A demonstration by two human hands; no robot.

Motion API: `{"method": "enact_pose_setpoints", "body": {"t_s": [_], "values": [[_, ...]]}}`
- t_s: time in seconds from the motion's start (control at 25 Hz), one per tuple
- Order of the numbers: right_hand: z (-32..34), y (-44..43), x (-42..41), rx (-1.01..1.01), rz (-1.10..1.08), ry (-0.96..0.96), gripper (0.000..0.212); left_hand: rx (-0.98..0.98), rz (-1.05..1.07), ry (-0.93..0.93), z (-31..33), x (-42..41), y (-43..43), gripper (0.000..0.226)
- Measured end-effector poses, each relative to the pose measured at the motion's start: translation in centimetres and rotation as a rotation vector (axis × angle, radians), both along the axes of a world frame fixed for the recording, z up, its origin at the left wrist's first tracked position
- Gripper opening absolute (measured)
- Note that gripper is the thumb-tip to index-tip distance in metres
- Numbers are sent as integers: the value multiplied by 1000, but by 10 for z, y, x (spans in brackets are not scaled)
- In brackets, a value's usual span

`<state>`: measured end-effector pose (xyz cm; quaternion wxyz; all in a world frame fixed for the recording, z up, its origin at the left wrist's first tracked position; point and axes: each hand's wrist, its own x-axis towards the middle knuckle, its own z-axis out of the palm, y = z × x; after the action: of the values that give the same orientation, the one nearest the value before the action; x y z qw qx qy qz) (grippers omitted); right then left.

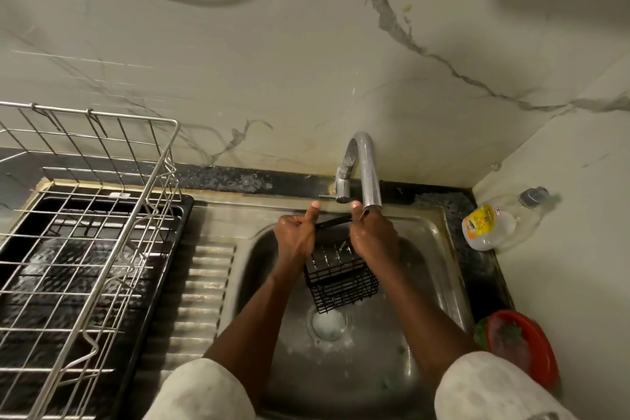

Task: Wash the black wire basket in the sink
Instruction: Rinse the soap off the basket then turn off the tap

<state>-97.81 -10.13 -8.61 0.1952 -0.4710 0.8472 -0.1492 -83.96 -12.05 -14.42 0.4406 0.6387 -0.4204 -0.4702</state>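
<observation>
A small black wire basket [341, 278] hangs tilted over the steel sink [433, 269], just below the spout of the chrome faucet [366, 167]. My left hand [295, 237] grips its left upper edge, thumb pointing up. My right hand [373, 237] grips the right upper edge, thumb also raised, right under the spout. Both hands look wet. The basket's top part is hidden behind my fingers. Foam lies around the drain [329, 324] beneath the basket.
A large metal dish rack [85, 215] stands over a black tray on the left, beside the ribbed drainboard [201, 286]. A clear bottle [494, 222] lies on the counter at right. A red bowl [525, 344] sits near the sink's right corner.
</observation>
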Motion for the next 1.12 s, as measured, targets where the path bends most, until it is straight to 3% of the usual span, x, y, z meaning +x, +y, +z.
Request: {"method": "enact_pose_setpoints", "body": {"t_s": [0.12, 0.2, 0.32, 0.4, 0.48, 0.6, 0.64, 0.8, 1.0, 1.12], "values": [[-6, 7, 22, -221, 178, 124, 40, -30, 19, 28, -6, 17, 0, 60], [-8, 6, 20, -365, 171, 68, 37, -91, -76, -92, -6, 17, 2, 57], [-12, 9, 23, -426, 159, 57, 35, -221, -223, -398, 3, -1, 3, 51], [-14, 11, 35, -437, 186, 0, 36, -228, -150, -363, 12, -12, 3, 59], [-21, 13, 44, -377, 193, -35, 42, -166, -73, -277, 14, -15, 3, 63], [-38, 17, 43, -146, 398, 152, 45, -67, -6, -171, 6, -7, 14, 60], [-38, 16, 38, -56, 408, 122, 52, -34, 3, -153, 5, -5, 16, 59], [-40, -1, -11, 225, 162, -31, 91, 4, -10, -164, 8, -14, 14, 61], [-41, 1, -4, 104, 10, -125, 78, -20, -40, -204, 16, -28, 2, 56], [-31, 1, 10, 169, -38, -192, 71, -57, -51, -236, 20, -32, -1, 55]]}}
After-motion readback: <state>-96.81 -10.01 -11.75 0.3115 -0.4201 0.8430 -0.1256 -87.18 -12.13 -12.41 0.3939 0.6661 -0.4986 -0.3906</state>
